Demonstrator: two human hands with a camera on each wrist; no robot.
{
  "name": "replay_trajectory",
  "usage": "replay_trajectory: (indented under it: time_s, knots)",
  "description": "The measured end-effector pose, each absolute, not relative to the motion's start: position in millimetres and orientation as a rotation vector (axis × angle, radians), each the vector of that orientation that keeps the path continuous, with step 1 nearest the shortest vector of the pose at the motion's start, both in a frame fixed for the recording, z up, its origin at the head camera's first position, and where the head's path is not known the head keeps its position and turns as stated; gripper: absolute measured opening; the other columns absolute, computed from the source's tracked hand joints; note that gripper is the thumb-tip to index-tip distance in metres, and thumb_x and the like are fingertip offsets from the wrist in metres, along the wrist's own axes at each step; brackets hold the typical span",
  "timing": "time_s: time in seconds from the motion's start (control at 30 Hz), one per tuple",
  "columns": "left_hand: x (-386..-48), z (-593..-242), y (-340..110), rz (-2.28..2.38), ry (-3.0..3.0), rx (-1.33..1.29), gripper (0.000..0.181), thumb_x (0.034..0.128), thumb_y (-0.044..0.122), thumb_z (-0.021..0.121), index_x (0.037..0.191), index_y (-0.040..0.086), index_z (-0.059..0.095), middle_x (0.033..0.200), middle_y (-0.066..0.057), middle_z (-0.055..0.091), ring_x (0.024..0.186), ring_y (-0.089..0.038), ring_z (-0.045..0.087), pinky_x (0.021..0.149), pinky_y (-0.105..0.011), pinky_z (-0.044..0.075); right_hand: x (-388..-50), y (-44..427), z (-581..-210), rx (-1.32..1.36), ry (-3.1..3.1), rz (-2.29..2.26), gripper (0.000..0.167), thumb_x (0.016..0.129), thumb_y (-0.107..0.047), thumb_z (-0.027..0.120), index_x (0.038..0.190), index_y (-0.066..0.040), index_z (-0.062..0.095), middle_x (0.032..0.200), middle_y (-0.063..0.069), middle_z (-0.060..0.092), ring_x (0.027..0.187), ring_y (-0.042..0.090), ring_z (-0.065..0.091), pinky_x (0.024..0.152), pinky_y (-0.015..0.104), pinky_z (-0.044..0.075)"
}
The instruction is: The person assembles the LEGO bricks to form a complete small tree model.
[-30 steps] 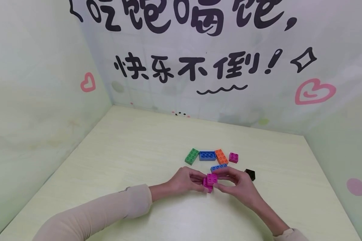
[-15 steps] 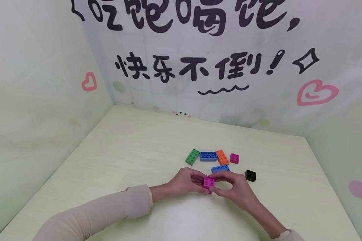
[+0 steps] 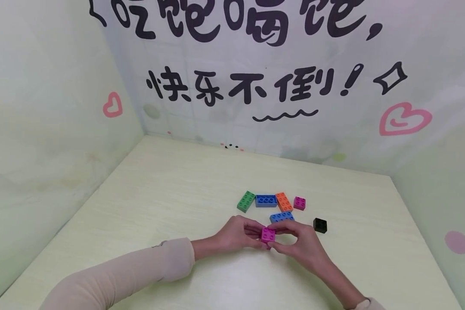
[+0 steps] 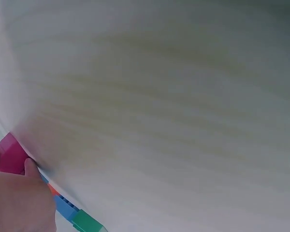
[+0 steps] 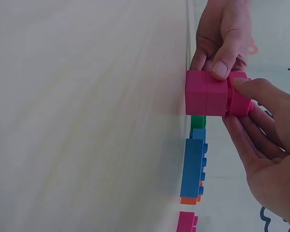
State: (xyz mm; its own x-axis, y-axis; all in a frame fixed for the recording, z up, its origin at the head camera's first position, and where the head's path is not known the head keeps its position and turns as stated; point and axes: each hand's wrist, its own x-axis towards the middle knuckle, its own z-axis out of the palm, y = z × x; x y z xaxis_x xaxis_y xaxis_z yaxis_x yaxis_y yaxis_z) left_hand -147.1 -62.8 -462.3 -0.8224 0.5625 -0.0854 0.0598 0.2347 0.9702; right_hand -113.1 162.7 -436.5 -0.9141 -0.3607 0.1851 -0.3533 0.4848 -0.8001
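Both hands meet at a small stack of magenta toy building bricks low over the front-middle of the table. My left hand holds the lower part, its thumb lying along one side in the right wrist view. Between thumb and fingers, my right hand pinches the top magenta brick, studs up. A narrow, slightly uneven gap shows between that brick and the ones below in the right wrist view. In the left wrist view only a magenta side and part of the left hand appear.
Just behind the hands lies a blue brick. Farther back are a green brick, an upturned blue brick, an orange brick and a magenta brick. A black brick sits to the right. Printed walls enclose the table.
The right hand has brought its magenta brick slightly left and down, over the lower bricks, which it now mostly covers in the head view. The left hand has stayed nearly still.
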Motion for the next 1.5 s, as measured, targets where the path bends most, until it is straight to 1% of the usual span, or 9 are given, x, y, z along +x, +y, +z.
replay_trajectory:
  time_s: [0.13, 0.33, 0.57, 0.63, 0.83, 0.97, 1.1, 1.3, 1.5]
  knots:
    - [-147.0, -462.9, -62.4, 1.610, 2.105, 0.560, 0.037, 0.0751, 0.012, 0.086, 0.111, 0.011, 0.074, 0.102, 0.005, 0.073, 0.091, -0.007, 0.069, 0.080, -0.021, 0.053, -114.6, 163.0, -438.7, -0.651, 2.680, -1.466, 0.041, 0.073, -0.010, 0.087, 0.109, -0.023, 0.072, 0.103, -0.014, 0.069, 0.092, 0.008, 0.067, 0.088, 0.039, 0.053]
    - [-148.9, -460.3, -62.4, 1.583, 2.109, 0.545, 0.037, 0.0745, 0.014, 0.086, 0.110, 0.012, 0.075, 0.101, 0.005, 0.073, 0.090, -0.006, 0.069, 0.080, -0.021, 0.054, -118.5, 163.0, -442.6, -0.631, 2.627, -1.506, 0.039, 0.074, -0.013, 0.087, 0.109, -0.022, 0.073, 0.102, -0.012, 0.070, 0.090, 0.009, 0.068, 0.087, 0.039, 0.054]
    - [-152.6, -448.6, -64.7, 1.573, 2.108, 0.576, 0.039, 0.0769, 0.024, 0.085, 0.114, 0.015, 0.074, 0.102, 0.007, 0.073, 0.092, -0.006, 0.069, 0.079, -0.023, 0.054, -120.7, 164.0, -444.9, -0.594, 2.614, -1.498, 0.040, 0.075, -0.019, 0.087, 0.112, -0.021, 0.072, 0.105, -0.010, 0.070, 0.091, 0.009, 0.068, 0.088, 0.038, 0.053]
    - [-153.1, -446.6, -64.3, 1.584, 2.141, 0.578, 0.036, 0.0782, 0.024, 0.084, 0.112, 0.015, 0.075, 0.102, 0.006, 0.073, 0.091, -0.007, 0.069, 0.078, -0.023, 0.055, -120.8, 165.0, -446.2, -0.566, 2.598, -1.511, 0.040, 0.076, -0.022, 0.086, 0.113, -0.021, 0.071, 0.106, -0.008, 0.070, 0.093, 0.010, 0.068, 0.089, 0.037, 0.053]
    - [-148.7, -449.8, -63.7, 1.582, 2.161, 0.532, 0.030, 0.0796, 0.021, 0.082, 0.109, 0.018, 0.077, 0.098, 0.006, 0.074, 0.089, -0.005, 0.069, 0.074, -0.024, 0.056, -116.1, 170.1, -453.1, -0.399, 2.402, -1.652, 0.040, 0.079, -0.028, 0.083, 0.116, -0.016, 0.071, 0.113, 0.002, 0.070, 0.104, 0.018, 0.066, 0.088, 0.032, 0.052]
    - [-147.1, -451.3, -64.2, 1.599, 2.163, 0.560, 0.029, 0.0789, 0.021, 0.083, 0.107, 0.020, 0.077, 0.096, 0.009, 0.074, 0.089, -0.004, 0.069, 0.071, -0.027, 0.056, -114.5, 171.8, -455.2, -0.359, 2.354, -1.704, 0.038, 0.080, -0.028, 0.082, 0.116, -0.017, 0.073, 0.113, 0.002, 0.070, 0.107, 0.018, 0.065, 0.091, 0.032, 0.051]
    - [-147.1, -449.2, -64.4, 1.609, 2.173, 0.568, 0.030, 0.0779, 0.022, 0.084, 0.107, 0.021, 0.077, 0.096, 0.010, 0.073, 0.090, -0.004, 0.069, 0.068, -0.027, 0.056, -116.0, 171.0, -456.3, -0.360, 2.340, -1.736, 0.036, 0.080, -0.025, 0.083, 0.114, -0.017, 0.074, 0.111, 0.002, 0.071, 0.106, 0.018, 0.066, 0.090, 0.030, 0.051]
    - [-142.8, -450.8, -64.2, 1.694, 2.106, 0.541, 0.031, 0.0793, 0.018, 0.083, 0.109, 0.015, 0.077, 0.101, 0.004, 0.074, 0.092, -0.008, 0.069, 0.077, -0.024, 0.055, -116.5, 170.2, -457.0, -0.376, 2.344, -1.760, 0.036, 0.079, -0.022, 0.084, 0.113, -0.015, 0.074, 0.111, 0.003, 0.071, 0.105, 0.020, 0.066, 0.089, 0.029, 0.052]
    - [-148.1, -447.9, -66.4, 1.803, 2.008, 0.447, 0.036, 0.0790, 0.021, 0.083, 0.113, 0.017, 0.075, 0.107, 0.003, 0.072, 0.098, -0.012, 0.069, 0.082, -0.027, 0.054, -117.5, 171.3, -456.1, -0.381, 2.343, -1.754, 0.036, 0.079, -0.023, 0.084, 0.112, -0.015, 0.074, 0.111, 0.003, 0.071, 0.103, 0.020, 0.067, 0.087, 0.030, 0.053]
